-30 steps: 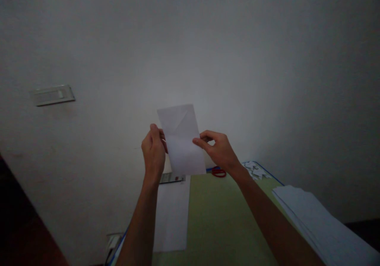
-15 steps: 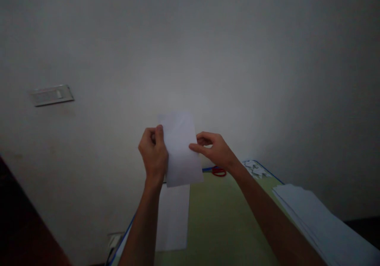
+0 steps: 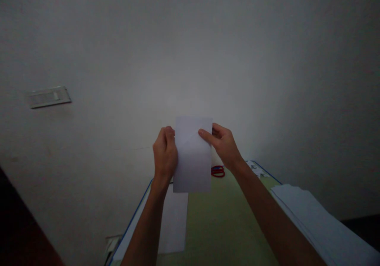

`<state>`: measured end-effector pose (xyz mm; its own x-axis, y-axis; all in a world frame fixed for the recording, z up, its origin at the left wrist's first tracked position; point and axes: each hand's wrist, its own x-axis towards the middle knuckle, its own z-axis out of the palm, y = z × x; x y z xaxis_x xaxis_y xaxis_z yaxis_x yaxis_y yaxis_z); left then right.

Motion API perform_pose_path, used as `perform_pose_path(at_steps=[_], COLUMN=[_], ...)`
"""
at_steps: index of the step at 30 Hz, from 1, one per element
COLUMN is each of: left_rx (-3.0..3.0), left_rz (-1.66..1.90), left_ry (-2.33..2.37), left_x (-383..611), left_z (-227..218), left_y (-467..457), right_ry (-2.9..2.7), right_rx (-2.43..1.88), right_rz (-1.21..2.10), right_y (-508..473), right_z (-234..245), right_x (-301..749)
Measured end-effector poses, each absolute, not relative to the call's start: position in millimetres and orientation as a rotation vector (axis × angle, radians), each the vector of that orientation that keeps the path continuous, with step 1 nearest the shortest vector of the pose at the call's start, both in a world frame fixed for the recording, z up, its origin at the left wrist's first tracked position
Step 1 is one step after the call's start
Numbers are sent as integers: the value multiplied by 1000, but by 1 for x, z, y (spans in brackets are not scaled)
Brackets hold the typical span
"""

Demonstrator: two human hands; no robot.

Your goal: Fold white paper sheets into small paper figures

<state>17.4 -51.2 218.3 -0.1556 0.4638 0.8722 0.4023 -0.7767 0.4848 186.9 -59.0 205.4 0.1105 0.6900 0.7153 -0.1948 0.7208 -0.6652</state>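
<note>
I hold a folded white sheet of paper point(image 3: 192, 155) upright in the air above a green table point(image 3: 225, 226). My left hand point(image 3: 165, 155) pinches its left edge, fingers curled round it. My right hand point(image 3: 223, 144) grips the upper right edge, with the forefinger lying across the front of the sheet. A faint diagonal crease shows on the paper.
A flat white sheet point(image 3: 173, 222) lies on the table under my left arm. A stack of white paper point(image 3: 314, 222) sits at the right. Red-handled scissors point(image 3: 218, 171) and paper scraps point(image 3: 257, 169) lie at the far edge, against a pale wall with a switch plate point(image 3: 49, 96).
The paper has dropped lower and shifted right, and now hangs straight. My right hand moved up to the top right edge; my left hand followed to the right.
</note>
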Motion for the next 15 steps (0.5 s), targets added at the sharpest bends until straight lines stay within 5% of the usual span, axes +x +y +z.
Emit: perform_pose_path(at_steps=[15], left_rx=[1829], left_rz=[2204], left_ry=[974], left_x=[18], left_z=[214], left_y=[-38], right_ry=[-1478], right_rx=[-504], right_rz=[627], right_y=[-47], right_z=[196], right_x=[195])
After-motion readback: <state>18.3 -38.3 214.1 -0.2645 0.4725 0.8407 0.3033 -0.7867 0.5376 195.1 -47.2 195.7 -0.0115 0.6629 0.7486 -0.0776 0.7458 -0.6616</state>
